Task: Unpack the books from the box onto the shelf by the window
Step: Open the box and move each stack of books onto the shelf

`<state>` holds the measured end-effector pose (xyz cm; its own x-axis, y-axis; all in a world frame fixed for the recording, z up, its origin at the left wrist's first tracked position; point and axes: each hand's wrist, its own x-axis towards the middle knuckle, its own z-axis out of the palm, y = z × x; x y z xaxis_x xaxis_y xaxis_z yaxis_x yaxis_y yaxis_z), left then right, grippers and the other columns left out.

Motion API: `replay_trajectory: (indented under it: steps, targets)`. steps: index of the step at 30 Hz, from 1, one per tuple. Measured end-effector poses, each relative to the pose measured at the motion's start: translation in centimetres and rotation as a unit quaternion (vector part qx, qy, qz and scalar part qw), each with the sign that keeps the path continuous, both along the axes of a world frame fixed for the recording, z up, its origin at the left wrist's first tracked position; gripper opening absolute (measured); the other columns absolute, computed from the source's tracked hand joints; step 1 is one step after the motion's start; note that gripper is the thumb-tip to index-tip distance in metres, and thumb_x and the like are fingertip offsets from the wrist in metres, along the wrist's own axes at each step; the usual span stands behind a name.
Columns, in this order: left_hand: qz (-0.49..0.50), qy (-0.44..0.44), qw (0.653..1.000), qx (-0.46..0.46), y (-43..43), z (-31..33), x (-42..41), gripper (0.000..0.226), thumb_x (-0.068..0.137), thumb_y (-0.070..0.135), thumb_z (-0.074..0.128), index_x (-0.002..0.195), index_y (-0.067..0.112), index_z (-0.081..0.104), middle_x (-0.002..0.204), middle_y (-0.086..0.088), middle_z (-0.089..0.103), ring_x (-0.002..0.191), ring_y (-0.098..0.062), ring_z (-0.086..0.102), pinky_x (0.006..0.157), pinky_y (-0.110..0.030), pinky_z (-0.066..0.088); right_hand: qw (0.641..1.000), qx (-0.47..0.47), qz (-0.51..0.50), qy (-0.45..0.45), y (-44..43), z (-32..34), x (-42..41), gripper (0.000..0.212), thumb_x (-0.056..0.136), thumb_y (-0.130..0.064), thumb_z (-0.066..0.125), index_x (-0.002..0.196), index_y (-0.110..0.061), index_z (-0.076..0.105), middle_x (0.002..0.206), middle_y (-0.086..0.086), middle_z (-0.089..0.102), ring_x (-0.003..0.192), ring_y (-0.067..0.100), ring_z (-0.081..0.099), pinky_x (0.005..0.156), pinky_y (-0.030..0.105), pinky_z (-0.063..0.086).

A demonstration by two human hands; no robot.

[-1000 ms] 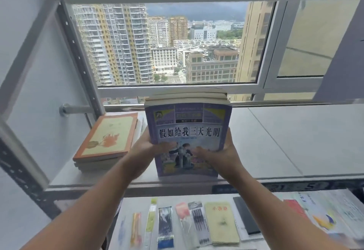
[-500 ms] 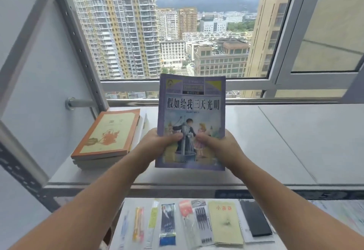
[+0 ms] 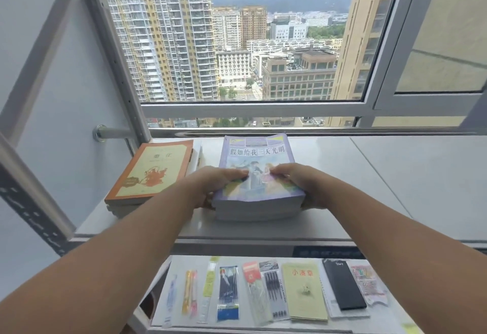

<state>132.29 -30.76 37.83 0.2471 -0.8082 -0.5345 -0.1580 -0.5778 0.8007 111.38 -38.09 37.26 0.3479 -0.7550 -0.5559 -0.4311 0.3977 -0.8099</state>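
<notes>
A stack of books topped by a purple-covered book lies flat on the grey shelf under the window. My left hand grips the stack's left side and my right hand grips its right side, thumbs on the cover. To the left lies a second stack topped by an orange-bordered book. The box is out of view.
A lower shelf holds packs of pens, a yellow booklet, a black notebook and other stationery. A slanted metal upright and a steel rail stand at the shelf's left. The shelf extends bare to the right.
The book stack was held upright in the air, cover facing me; it has tipped flat and come down onto the shelf beside the orange book, both hands still on it.
</notes>
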Motion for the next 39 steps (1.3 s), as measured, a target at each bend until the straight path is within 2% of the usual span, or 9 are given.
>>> replay_trajectory:
  steps: [3, 6, 9, 12, 15, 18, 23, 35, 39]
  targets:
    - [-0.007, -0.126, 0.991, -0.031, 0.5, 0.9, -0.4, 0.049, 0.081, 0.049, 0.085, 0.097, 0.008, 0.064, 0.098, -0.007, 0.065, 0.098, -0.028, 0.072, 0.091, -0.042, 0.063, 0.991, -0.088, -0.012, 0.099, 0.2, 0.0, 0.0, 0.049, 0.087, -0.055, 0.074, 0.111, -0.012, 0.072, 0.103, 0.012, 0.078, 0.093, 0.036, 0.076, 0.066, 0.035, 0.061]
    - [-0.022, -0.198, 0.979, -0.031, 0.7, 1.2, -1.0, 0.045, 0.090, 0.050, 0.076, 0.080, 0.013, 0.052, 0.088, -0.005, 0.059, 0.084, -0.025, 0.068, 0.077, -0.033, 0.062, 0.991, -0.096, -0.054, 0.077, 0.5, 0.1, 0.2, 0.038, 0.089, -0.043, 0.079, 0.104, -0.009, 0.071, 0.094, 0.011, 0.076, 0.078, 0.030, 0.074, 0.058, 0.029, 0.059]
    - [-0.063, -0.297, 0.952, -0.031, 0.9, 0.9, -1.6, 0.052, 0.098, 0.057, 0.061, 0.078, 0.010, 0.049, 0.072, -0.004, 0.051, 0.061, -0.018, 0.049, 0.052, -0.024, 0.039, 0.979, -0.156, -0.052, 0.123, 0.5, 0.0, 0.6, 0.044, 0.091, -0.047, 0.076, 0.107, -0.007, 0.070, 0.098, 0.008, 0.072, 0.093, 0.031, 0.072, 0.086, 0.038, 0.060]
    - [-0.110, -0.391, 0.912, -0.053, 1.3, 0.8, -1.7, 0.056, 0.099, 0.060, 0.054, 0.095, 0.005, 0.056, 0.071, -0.003, 0.053, 0.060, -0.015, 0.048, 0.050, -0.029, 0.033, 0.936, -0.249, -0.004, 0.250, 0.7, 0.8, 0.6, 0.056, 0.094, -0.061, 0.066, 0.121, -0.012, 0.064, 0.103, 0.005, 0.063, 0.102, 0.031, 0.066, 0.098, 0.040, 0.055]
    - [-0.141, -0.447, 0.879, -0.092, 1.6, 1.4, -0.8, 0.060, 0.102, 0.057, 0.051, 0.123, 0.002, 0.060, 0.104, -0.011, 0.068, 0.088, -0.023, 0.063, 0.065, -0.032, 0.045, 0.910, -0.287, 0.028, 0.298, 1.3, 2.2, 0.7, 0.075, 0.098, -0.066, 0.056, 0.144, -0.007, 0.054, 0.121, 0.010, 0.063, 0.115, 0.032, 0.061, 0.102, 0.044, 0.052]
    - [-0.154, -0.504, 0.841, -0.125, 2.0, 2.1, 0.6, 0.068, 0.104, 0.053, 0.047, 0.154, 0.008, 0.040, 0.155, -0.012, 0.049, 0.141, -0.031, 0.047, 0.107, -0.043, 0.042, 0.841, -0.403, 0.084, 0.352, 2.1, 3.3, 1.3, 0.086, 0.099, -0.068, 0.050, 0.162, -0.012, 0.034, 0.162, 0.006, 0.047, 0.148, 0.032, 0.042, 0.115, 0.047, 0.043]
    - [-0.171, -0.558, 0.805, -0.103, 4.0, 2.7, 3.9, 0.076, 0.102, 0.057, 0.048, 0.161, 0.013, 0.031, 0.167, -0.010, 0.035, 0.152, -0.031, 0.034, 0.120, -0.045, 0.032, 0.789, -0.465, 0.166, 0.366, 3.9, 4.5, 3.6, 0.082, 0.100, -0.065, 0.051, 0.161, -0.012, 0.038, 0.166, 0.005, 0.042, 0.155, 0.027, 0.036, 0.122, 0.047, 0.038]
    - [0.001, -0.569, 0.822, 0.020, 22.7, 2.4, 8.0, 0.065, 0.096, 0.059, 0.055, 0.148, 0.020, 0.045, 0.147, -0.006, 0.053, 0.135, -0.029, 0.050, 0.102, -0.045, 0.046, 0.719, -0.541, 0.358, 0.248, 13.9, 3.3, 12.8, 0.081, 0.100, -0.060, 0.056, 0.162, -0.011, 0.035, 0.168, 0.009, 0.041, 0.154, 0.030, 0.038, 0.122, 0.045, 0.039]
    - [0.067, -0.554, 0.824, 0.100, 32.4, 1.2, 7.4, 0.080, 0.098, 0.061, 0.049, 0.161, 0.016, 0.028, 0.166, -0.009, 0.034, 0.151, -0.031, 0.034, 0.117, -0.048, 0.038, 0.697, -0.552, 0.423, 0.177, 20.5, 1.9, 15.3, 0.082, 0.099, -0.062, 0.057, 0.163, -0.016, 0.037, 0.168, 0.006, 0.042, 0.153, 0.030, 0.041, 0.123, 0.045, 0.038]
